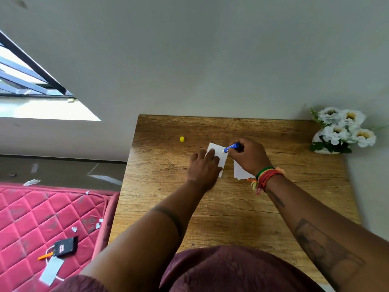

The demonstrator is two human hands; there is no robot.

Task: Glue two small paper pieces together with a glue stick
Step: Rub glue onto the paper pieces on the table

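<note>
I press my left hand (203, 167) flat on the first paper piece (217, 157), fingers spread over its near-left part, so the sheet cannot slide or curl while I rub glue on it. That hand clasps nothing; it is open and weighs the paper down against the desk (231, 207). My right hand (249, 155) has its grip closed around the blue glue stick (231, 147), held low and slanted like a pen, with the tip down on the paper's far-right corner, so I judge the spreading step is in hand. I work the uncovered part of the sheet, which is why my left fingers stay clear of the tip.

The second paper piece (242, 173) lies on the desk just beside the first, toward the right, partly under my right wrist; it waits close by so I can lay it on quickly once the glue is down. Whether the two sheets touch I cannot tell. The yellow cap (182, 139) stands apart toward the far-left part of the desk, out of the way of my strokes yet within reach for closing the stick.

Both sheets sit around the middle of the desk, nearer its far edge, leaving bare wood between them and my body. A vase of white flowers (343, 131) stands at the far-right corner, well apart from the work. The thin paper may wrinkle if I press too hard.
</note>
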